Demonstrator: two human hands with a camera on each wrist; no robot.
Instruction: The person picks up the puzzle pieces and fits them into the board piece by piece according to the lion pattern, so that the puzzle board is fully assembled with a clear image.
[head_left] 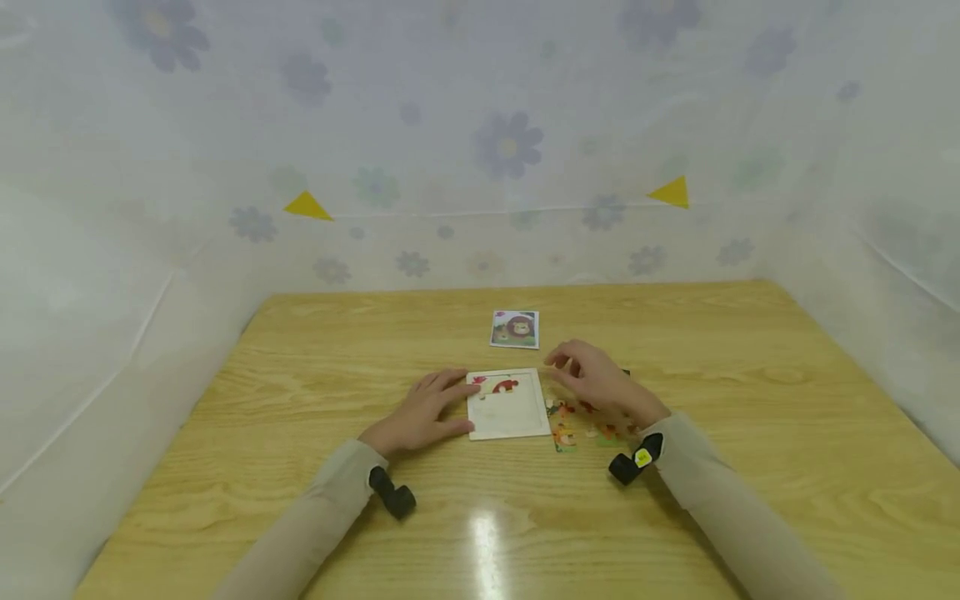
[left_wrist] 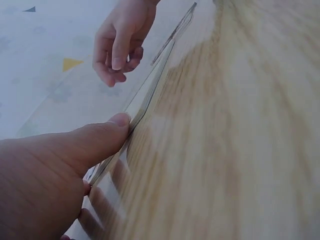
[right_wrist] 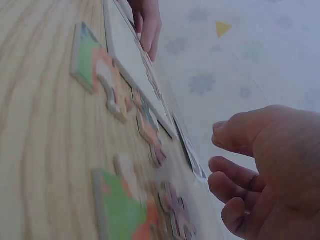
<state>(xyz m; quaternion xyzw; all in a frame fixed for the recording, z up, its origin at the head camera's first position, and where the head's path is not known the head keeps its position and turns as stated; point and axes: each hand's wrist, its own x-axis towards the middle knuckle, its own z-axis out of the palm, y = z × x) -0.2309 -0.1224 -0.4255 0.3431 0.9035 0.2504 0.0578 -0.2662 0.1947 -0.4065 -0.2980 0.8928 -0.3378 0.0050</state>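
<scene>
A white square puzzle tray [head_left: 510, 419] lies on the table with a few joined red and pale puzzle pieces [head_left: 504, 387] along its upper left. My left hand [head_left: 431, 411] rests at the tray's left side, thumb against its edge and fingers spread. Just right of the tray, my right hand [head_left: 596, 379] hovers with loosely bent fingers. No piece shows between its thumb and fingers in the right wrist view. Below that hand lie several loose puzzle pieces, among them an orange and green one [head_left: 564, 439] and another with a green corner [right_wrist: 120, 205]; the forearm partly hides others.
A picture card with a lion [head_left: 515, 330] lies beyond the tray. The wooden table [head_left: 360, 333] ends at a flowered white curtain [head_left: 450, 242] bearing two yellow triangles. Black camera straps sit on both wrists.
</scene>
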